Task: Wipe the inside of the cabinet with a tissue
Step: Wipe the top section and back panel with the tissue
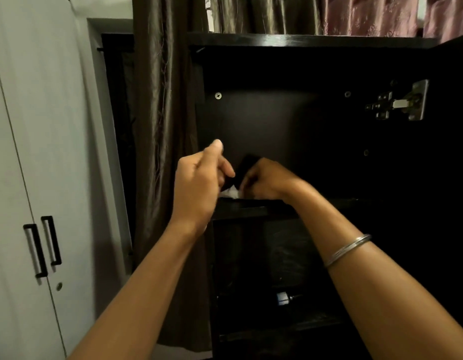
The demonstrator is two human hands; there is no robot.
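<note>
The dark cabinet (264,120) stands open with its shelf edge (240,210) at mid height. A small white crumpled tissue (230,193) lies just above that shelf edge, between my two hands. My left hand (199,183) is at its left side with the thumb raised and the fingers curled down over the tissue. My right hand (268,180), reaching in from the right, has its fingers curled at the tissue's right edge. A dark rounded object (248,162) shows just behind the right knuckles; whether it is held is unclear. Most of the tissue is hidden.
A metal hinge (404,102) sits on the cabinet's right inner wall. A small bluish object (283,298) lies in the lower compartment. A brown curtain (160,126) hangs left of the cabinet, and a white wardrobe (30,178) with black handles stands further left.
</note>
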